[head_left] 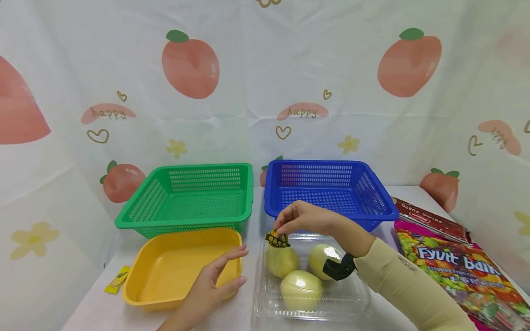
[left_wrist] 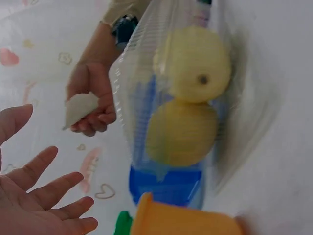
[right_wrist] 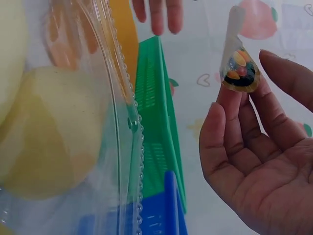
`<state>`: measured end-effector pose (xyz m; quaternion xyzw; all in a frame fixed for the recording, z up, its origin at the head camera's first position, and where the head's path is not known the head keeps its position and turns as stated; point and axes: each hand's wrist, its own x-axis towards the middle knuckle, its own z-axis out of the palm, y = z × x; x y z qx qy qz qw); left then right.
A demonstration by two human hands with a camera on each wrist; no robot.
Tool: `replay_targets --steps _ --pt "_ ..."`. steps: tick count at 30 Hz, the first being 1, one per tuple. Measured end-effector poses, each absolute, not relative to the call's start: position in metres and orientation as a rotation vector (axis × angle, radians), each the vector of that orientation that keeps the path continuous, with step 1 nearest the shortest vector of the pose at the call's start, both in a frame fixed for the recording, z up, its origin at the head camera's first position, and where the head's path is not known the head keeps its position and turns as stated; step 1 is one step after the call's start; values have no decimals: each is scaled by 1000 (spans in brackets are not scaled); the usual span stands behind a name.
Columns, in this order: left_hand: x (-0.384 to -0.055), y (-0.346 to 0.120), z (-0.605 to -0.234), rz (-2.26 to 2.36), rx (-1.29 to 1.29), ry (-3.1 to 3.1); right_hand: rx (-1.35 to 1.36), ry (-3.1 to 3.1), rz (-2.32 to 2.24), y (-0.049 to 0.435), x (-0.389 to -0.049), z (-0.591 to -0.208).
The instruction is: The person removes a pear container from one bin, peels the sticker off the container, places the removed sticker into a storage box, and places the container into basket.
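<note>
A small black-and-gold fruit sticker (head_left: pixel 277 239) hangs from the fingertips of my right hand (head_left: pixel 304 218), above the back left of a clear plastic clamshell box (head_left: pixel 271 307). In the right wrist view the sticker (right_wrist: pixel 240 71) shows printed fruit and one curled end, and lies against the curled fingers of my right hand (right_wrist: pixel 266 156). Inside the box are three round pale yellow fruits (head_left: pixel 301 292). My left hand (head_left: pixel 209 282) hovers over the right side of a yellow basin (head_left: pixel 165 262), fingers spread, holding nothing.
Behind stand a green basket (head_left: pixel 194 202) and a blue basket (head_left: pixel 319 197). A small yellow packet (head_left: pixel 118 279) lies left of the basin. At the right are a colourful candy bag (head_left: pixel 463 271) and a dark red packet (head_left: pixel 430 219). A printed cloth (head_left: pixel 248 78) hangs behind.
</note>
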<state>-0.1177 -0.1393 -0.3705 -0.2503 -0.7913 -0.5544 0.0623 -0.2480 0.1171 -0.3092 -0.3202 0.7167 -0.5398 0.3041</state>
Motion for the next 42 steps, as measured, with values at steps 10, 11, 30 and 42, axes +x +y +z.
replay_targets --steps 10,11,30,42 --pt "-118 -173 -349 -1565 -384 -2503 -858 1919 -1316 83 -259 -303" --pt "-118 -177 -348 -1550 -362 -2500 -865 1916 -1305 80 -261 -303" --pt "-134 -262 -345 -1311 50 -2751 -797 1878 -1302 23 -281 -302" --pt "-142 -321 -377 -1325 215 -2585 -751 1869 -1263 -14 -293 -312"
